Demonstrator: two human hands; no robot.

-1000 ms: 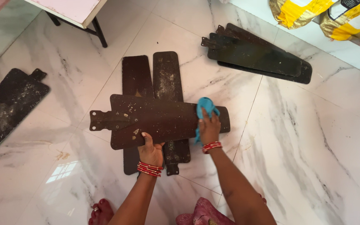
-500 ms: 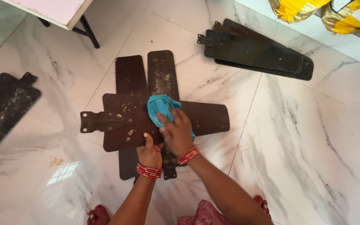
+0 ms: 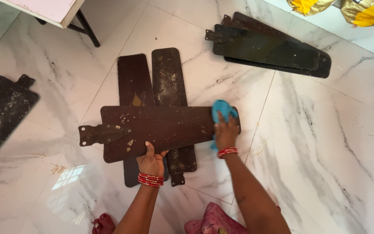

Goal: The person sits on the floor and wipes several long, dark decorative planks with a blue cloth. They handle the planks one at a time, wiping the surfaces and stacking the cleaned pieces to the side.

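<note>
- Head cam, looking down at marble floor [image 3: 325, 143] w/ grey veins.
- Brown fan blade [image 3: 156, 130] lies crosswise on top of two other brown blades [image 3: 152, 82], bracket end to the left, dusty specks on it.
- Left hand [image 3: 151, 161] clamped on near edge of the top blade, thumb over the top, red bangles at wrist.
- Right hand [image 3: 226, 132] pressed flat on blue cloth [image 3: 223, 110], fingers closed over it, at the blade's right tip.
- Stack of dark blades [image 3: 269, 50] upper right, well apart.
- Single dusty black blade [image 3: 1, 112] far left.
- Table corner w/ black leg [image 3: 85, 26] top left; yellow sacks [image 3: 369, 13] top right.
- Person's foot [image 3: 102, 223] bottom edge.
</note>
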